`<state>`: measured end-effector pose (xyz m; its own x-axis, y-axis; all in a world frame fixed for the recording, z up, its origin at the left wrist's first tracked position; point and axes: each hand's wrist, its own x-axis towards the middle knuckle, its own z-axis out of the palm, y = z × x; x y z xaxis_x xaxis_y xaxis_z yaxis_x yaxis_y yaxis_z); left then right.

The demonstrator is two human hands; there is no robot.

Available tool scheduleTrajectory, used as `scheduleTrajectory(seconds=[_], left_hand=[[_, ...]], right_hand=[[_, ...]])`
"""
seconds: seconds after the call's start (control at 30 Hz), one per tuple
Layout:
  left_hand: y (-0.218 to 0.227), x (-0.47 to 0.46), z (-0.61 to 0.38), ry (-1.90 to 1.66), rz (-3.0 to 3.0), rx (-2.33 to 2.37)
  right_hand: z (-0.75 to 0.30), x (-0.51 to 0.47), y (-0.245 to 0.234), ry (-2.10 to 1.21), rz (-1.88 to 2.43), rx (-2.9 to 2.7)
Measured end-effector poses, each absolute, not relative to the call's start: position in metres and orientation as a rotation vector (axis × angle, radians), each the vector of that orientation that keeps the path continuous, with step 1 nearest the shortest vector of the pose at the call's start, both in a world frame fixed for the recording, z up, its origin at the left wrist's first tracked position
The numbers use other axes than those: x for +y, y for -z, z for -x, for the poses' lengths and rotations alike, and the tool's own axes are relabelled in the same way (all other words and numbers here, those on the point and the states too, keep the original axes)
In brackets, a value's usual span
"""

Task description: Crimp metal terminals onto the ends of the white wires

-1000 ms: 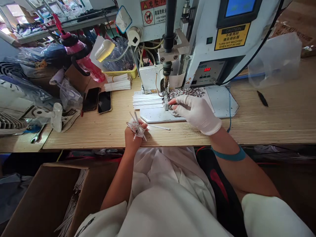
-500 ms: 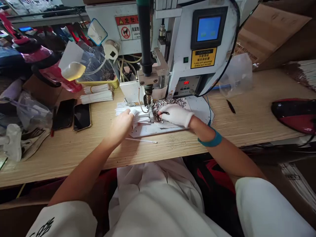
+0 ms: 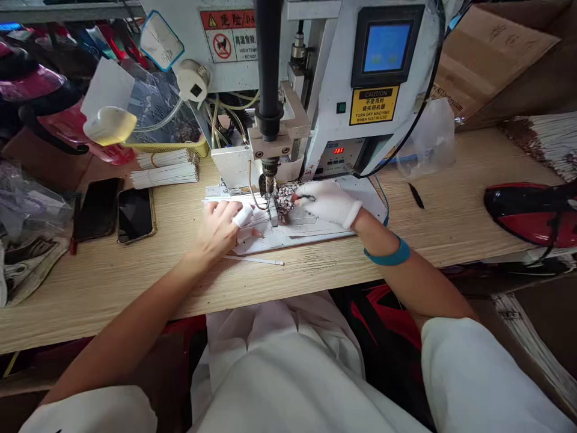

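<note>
My left hand, bare with a white finger cot on the thumb, lies over a band of white strips on the machine's metal plate and appears to grip them. My right hand wears a white glove and pinches a small black tool beside patterned strip material. That material sits just right of the press head, and both hands are close to it. A single white strip lies loose on the wooden table below the plate.
Two tied bundles of white strips and two phones lie left of the machine, whose display reads in red. A yellow basket stands behind them. A red-and-black object lies at right, near more strips and cardboard.
My left hand has moved from the table's front edge, where it held a small bunch of strips, onto the plate. My view has shifted left, and my right hand stays by the patterned material.
</note>
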<state>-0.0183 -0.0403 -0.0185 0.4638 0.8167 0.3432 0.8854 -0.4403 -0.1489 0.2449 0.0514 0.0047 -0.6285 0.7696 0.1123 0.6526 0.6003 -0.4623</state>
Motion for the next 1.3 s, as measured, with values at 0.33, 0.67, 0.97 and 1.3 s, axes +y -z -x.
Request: scheduleTrajectory(seconds=[0.33, 0.67, 0.97, 1.3], left_hand=[[0.027, -0.121, -0.027, -0.051, 2.77, -1.423], [0.006, -0.08, -0.014, 0.258, 2.438, -1.875], [0.002, -0.011, 0.004, 0.353, 2.719, -2.116], [-0.019, -0.006, 0.007, 0.275, 2.806, -2.173]], right_hand=[[-0.228, 0.066, -0.001, -0.452, 1.25, -2.624], [-0.232, 0.062, -0.008, -0.703, 1.104, -2.539], [-0.243, 0.065, -0.005, -0.822, 1.214, -2.424], [-0.223, 0.05, -0.007, -1.122, 1.244, -2.121]])
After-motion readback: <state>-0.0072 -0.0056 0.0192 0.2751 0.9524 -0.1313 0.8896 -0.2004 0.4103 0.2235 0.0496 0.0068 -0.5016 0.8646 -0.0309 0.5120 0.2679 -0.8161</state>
